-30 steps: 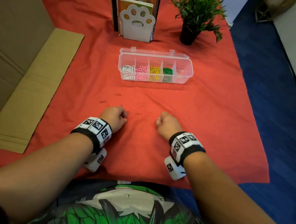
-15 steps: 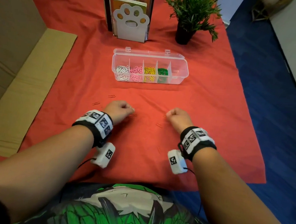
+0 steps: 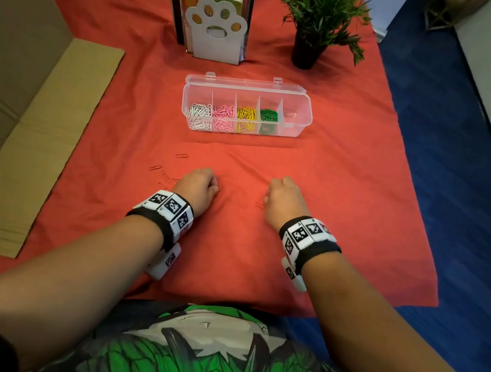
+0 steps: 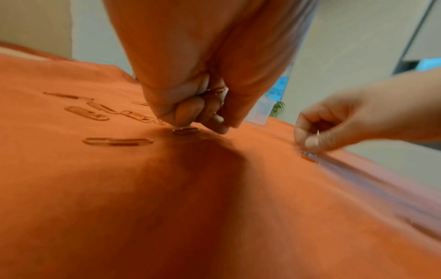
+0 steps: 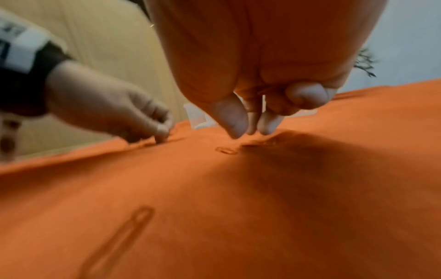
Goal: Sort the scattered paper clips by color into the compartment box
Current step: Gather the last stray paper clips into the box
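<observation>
I can't tell what my right hand (image 5: 257, 105) holds; that wrist view is blurred. The red clips (image 3: 161, 174) barely show against the cloth (image 3: 341, 210), and its far corners are cut off.

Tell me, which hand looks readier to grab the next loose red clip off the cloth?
Probably the left hand: most loose red clips lie beside it, one at its fingertips. The right hand has one clip near.

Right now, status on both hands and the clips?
Left hand grips collected red clips, fingertips at another. Right hand pinching down toward a loose clip. Compartment box open, nothing blocking.
</observation>
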Action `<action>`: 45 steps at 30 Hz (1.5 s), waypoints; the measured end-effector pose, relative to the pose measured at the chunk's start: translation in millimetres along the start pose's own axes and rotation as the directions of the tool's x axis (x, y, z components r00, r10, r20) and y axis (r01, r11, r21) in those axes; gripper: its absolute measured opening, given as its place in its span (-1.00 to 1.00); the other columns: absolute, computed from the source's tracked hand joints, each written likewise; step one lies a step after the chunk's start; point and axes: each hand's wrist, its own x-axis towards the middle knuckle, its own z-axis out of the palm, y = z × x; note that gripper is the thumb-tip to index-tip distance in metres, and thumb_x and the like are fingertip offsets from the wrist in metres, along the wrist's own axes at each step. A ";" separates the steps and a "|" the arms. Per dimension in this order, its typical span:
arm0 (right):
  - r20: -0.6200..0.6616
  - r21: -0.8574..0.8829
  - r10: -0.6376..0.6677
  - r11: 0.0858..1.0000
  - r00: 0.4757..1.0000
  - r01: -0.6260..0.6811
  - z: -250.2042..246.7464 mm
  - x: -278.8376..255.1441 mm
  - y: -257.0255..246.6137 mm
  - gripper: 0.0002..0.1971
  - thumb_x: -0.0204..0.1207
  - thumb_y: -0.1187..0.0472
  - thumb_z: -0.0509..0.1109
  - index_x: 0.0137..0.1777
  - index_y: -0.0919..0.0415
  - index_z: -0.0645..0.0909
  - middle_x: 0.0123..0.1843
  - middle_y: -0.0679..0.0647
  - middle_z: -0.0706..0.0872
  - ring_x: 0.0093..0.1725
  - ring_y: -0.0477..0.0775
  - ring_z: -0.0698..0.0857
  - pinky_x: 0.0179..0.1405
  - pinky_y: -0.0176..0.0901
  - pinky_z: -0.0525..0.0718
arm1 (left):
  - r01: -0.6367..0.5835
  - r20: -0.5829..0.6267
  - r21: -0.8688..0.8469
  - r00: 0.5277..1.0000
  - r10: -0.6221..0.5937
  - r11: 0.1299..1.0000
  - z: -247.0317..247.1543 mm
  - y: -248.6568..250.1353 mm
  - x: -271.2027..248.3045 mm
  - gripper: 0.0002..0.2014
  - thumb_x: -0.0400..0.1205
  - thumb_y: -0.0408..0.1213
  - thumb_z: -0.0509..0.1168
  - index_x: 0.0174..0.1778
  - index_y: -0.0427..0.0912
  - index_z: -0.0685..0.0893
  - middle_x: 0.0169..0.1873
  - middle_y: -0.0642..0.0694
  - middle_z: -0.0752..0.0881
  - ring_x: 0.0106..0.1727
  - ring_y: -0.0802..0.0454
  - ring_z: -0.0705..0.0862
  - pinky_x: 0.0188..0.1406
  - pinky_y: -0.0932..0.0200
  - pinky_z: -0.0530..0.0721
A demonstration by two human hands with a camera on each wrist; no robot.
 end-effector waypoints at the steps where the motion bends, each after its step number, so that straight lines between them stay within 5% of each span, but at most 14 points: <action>1: -0.015 -0.043 0.003 0.999 1.000 -0.003 1.5 -2.4 0.0 -0.76 0.50 0.30 0.24 0.16 0.29 0.48 0.18 0.24 0.49 0.22 0.31 0.52 0.18 0.10 0.58 | 0.033 -0.007 -0.075 0.999 -0.034 0.997 -1.0 -0.2 -0.9 -0.90 0.60 -0.32 0.25 0.00 -0.20 0.60 -0.07 -0.15 0.69 -0.01 -0.13 0.64 0.01 0.14 0.50; 4: -0.001 -0.096 0.019 0.995 1.000 -0.019 4.3 -7.6 -1.5 -0.73 0.53 0.32 0.18 0.22 0.31 0.45 0.21 0.26 0.49 0.24 0.32 0.52 0.16 0.12 0.58 | 0.175 0.088 -0.342 0.984 -0.154 0.923 -4.9 0.1 -1.5 -0.85 0.63 -0.37 0.19 -0.02 -0.04 0.58 -0.27 -0.03 0.59 -0.33 0.06 0.54 -0.26 0.22 0.47; 9: 0.068 0.014 0.020 1.000 0.997 -0.021 1.2 -3.6 -4.7 -0.72 0.58 0.26 0.20 0.25 0.34 0.45 0.25 0.30 0.51 0.29 0.33 0.52 0.27 0.07 0.52 | 0.457 0.332 -0.831 0.865 -0.376 0.317 -25.4 1.3 -6.6 -0.72 0.56 -0.49 -0.03 -0.33 -0.12 0.50 -0.46 -0.05 0.46 -0.69 0.20 0.43 -0.70 0.44 0.42; 12: 0.078 0.033 -0.031 0.999 0.997 0.028 4.0 -4.2 -11.6 -0.72 0.57 0.21 0.26 0.21 0.34 0.46 0.24 0.31 0.52 0.27 0.34 0.54 0.30 0.07 0.54 | 0.457 0.362 -0.876 0.832 -0.421 0.151 -39.6 -4.6 -10.2 -0.75 0.56 -0.36 0.00 -0.40 -0.14 0.49 -0.57 -0.01 0.49 -0.66 0.14 0.46 -0.64 0.40 0.50; 14: 0.081 -0.054 -0.042 0.997 0.996 0.046 8.1 -9.5 -18.6 -0.73 0.54 0.29 0.22 0.22 0.33 0.44 0.25 0.30 0.50 0.26 0.35 0.54 0.27 0.13 0.58 | 0.444 0.297 -0.877 0.804 -0.516 0.187 -44.0 -12.2 -6.5 -0.76 0.55 -0.28 0.07 -0.44 -0.13 0.48 -0.69 0.03 0.44 -0.66 0.11 0.42 -0.65 0.39 0.45; 20: 0.098 0.040 0.003 0.999 0.995 -0.007 9.0 -6.7 -22.2 -0.67 0.47 0.42 0.13 0.24 0.36 0.42 0.26 0.35 0.53 0.28 0.37 0.55 0.29 0.08 0.53 | 0.407 -0.149 -0.276 0.877 -0.457 0.871 -47.9 -41.5 -13.9 -0.81 0.49 -0.11 0.38 -0.34 -0.12 0.63 -0.31 -0.17 0.72 -0.20 -0.18 0.69 -0.09 0.01 0.65; 23: 0.203 0.352 0.082 0.924 0.976 -0.151 -2.7 -3.6 -17.4 -0.75 0.51 0.39 0.18 0.12 0.26 0.60 0.09 0.18 0.66 0.10 0.15 0.64 0.12 -0.23 0.56 | 0.367 -0.150 -0.050 0.917 -0.370 0.929 -46.5 -43.5 -24.5 -0.80 0.41 -0.06 0.48 -0.28 -0.10 0.67 -0.22 -0.11 0.75 -0.10 -0.11 0.70 -0.13 0.12 0.59; 26: 0.401 0.686 0.128 0.615 0.907 -0.390 -16.6 -10.7 -16.2 -0.73 0.55 0.38 0.13 -0.31 0.14 0.54 -0.38 0.01 0.47 -0.45 -0.06 0.40 -0.60 -0.34 0.38 | 0.333 -0.029 0.088 0.943 -0.332 0.939 -43.8 -45.0 -29.1 -0.76 0.35 -0.03 0.53 -0.29 -0.06 0.65 -0.30 -0.03 0.68 -0.18 -0.01 0.64 -0.20 0.22 0.49; 29: 0.521 0.809 0.116 0.248 0.846 -0.533 -19.5 -22.2 -8.9 -0.70 0.52 0.35 0.01 -0.37 0.22 0.49 -0.45 0.07 0.39 -0.52 -0.03 0.34 -0.61 -0.33 0.30 | 0.297 0.036 0.171 0.951 -0.307 0.940 -37.5 -50.1 -27.4 -0.80 0.35 -0.12 0.55 -0.36 -0.03 0.64 -0.27 -0.03 0.73 -0.20 0.02 0.63 -0.18 0.23 0.53; 31: 0.581 0.783 0.113 0.193 0.806 -0.592 -18.5 -27.0 -6.1 -0.70 0.51 0.27 0.02 -0.38 0.23 0.50 -0.47 0.05 0.41 -0.56 -0.03 0.39 -0.60 -0.34 0.36 | 0.281 0.064 0.219 0.952 -0.301 0.934 -35.9 -51.1 -25.1 -0.82 0.40 -0.13 0.51 -0.42 -0.05 0.65 -0.33 -0.03 0.73 -0.23 0.01 0.65 -0.20 0.22 0.56; 34: 0.577 0.541 0.176 0.649 0.797 -0.535 -17.1 -30.6 -11.1 -0.79 0.50 0.23 0.17 -0.32 0.19 0.54 -0.41 0.08 0.49 -0.50 0.04 0.45 -0.51 -0.27 0.42 | 0.262 0.142 0.267 0.941 -0.307 0.927 -36.1 -48.9 -24.3 -0.81 0.47 -0.10 0.43 -0.36 -0.12 0.73 -0.28 -0.10 0.78 -0.19 -0.05 0.70 -0.17 0.16 0.62; 36: 0.514 0.125 0.178 0.952 0.839 -0.278 -12.1 -33.6 -12.2 -0.77 0.52 0.21 0.20 0.00 0.26 0.67 -0.01 0.27 0.71 -0.07 0.25 0.70 -0.12 -0.13 0.63 | 0.270 0.171 0.251 0.933 -0.317 0.930 -36.1 -46.7 -23.3 -0.77 0.52 -0.09 0.37 -0.28 -0.20 0.74 -0.20 -0.15 0.79 -0.09 -0.11 0.73 -0.05 0.09 0.66; 40: 0.407 -0.169 0.183 0.978 0.895 -0.123 -2.8 -53.6 -15.1 -0.60 0.55 0.10 0.22 0.30 0.29 0.57 0.34 0.24 0.64 0.33 0.24 0.63 0.25 -0.07 0.59 | 0.442 0.180 -0.165 0.892 -0.414 0.882 -40.1 -32.8 -19.0 -0.74 0.56 -0.17 0.26 -0.41 -0.23 0.60 -0.47 -0.18 0.62 -0.38 -0.17 0.58 -0.32 0.14 0.55; 45: 0.386 -0.181 0.152 0.980 0.910 -0.087 0.6 -59.7 -22.0 -0.67 0.53 0.25 0.19 0.24 0.29 0.61 0.29 0.23 0.68 0.28 0.23 0.67 0.22 -0.02 0.64 | 0.605 0.446 -0.730 0.774 -0.450 0.317 -55.5 -23.2 -21.4 -0.86 0.35 -0.31 0.06 -0.53 -0.15 0.39 -0.71 -0.02 0.44 -0.58 0.04 0.32 -0.59 0.37 0.29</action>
